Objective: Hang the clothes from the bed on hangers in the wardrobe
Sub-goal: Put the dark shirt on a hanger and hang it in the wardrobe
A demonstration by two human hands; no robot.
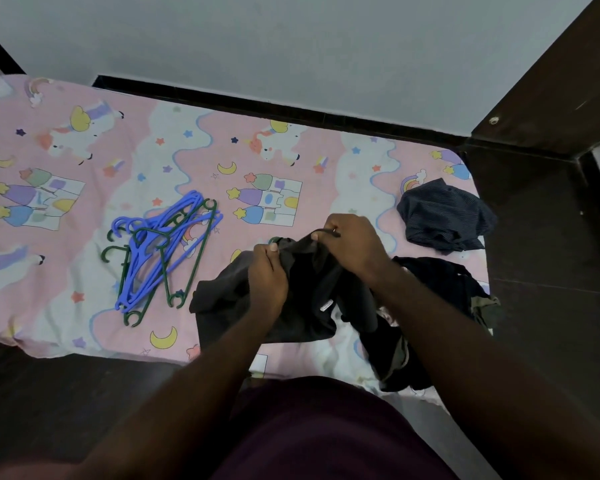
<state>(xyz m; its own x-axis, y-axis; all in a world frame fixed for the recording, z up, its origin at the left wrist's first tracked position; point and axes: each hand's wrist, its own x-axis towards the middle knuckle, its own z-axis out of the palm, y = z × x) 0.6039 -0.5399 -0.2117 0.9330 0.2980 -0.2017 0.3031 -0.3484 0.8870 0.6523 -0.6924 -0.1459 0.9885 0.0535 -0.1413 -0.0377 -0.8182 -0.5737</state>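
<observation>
Dark grey garment (302, 299) lay bunched on the near half of the bed, right in front of the person's maroon top (326, 427), and both hands were on it! Left hand (269, 275) gripped a fold of the cloth, thumb on top. Right hand (350, 247) pinched its far edge, fingers curled tight. Its long axis ran from the near bed edge away toward the hands, far end lifted. 1 small white label (326, 304) showed on it, writing too small to read. A green hook (273, 240) peeked out just by the left thumb. A black clothes heap (440, 289) sat just to its right. To the left, well apart, a pile of blue and green hangers (163, 251) lay tangled, hooks toward the left. A pink unicorn-and-moon sheet (84, 168) covered the bed, with dark floor (49, 393) below. Farther right, 1 striped dark garment (444, 216) sat near the corner. Beyond stood a plain grey wall (291, 46) and a dark wooden panel (568, 98).
</observation>
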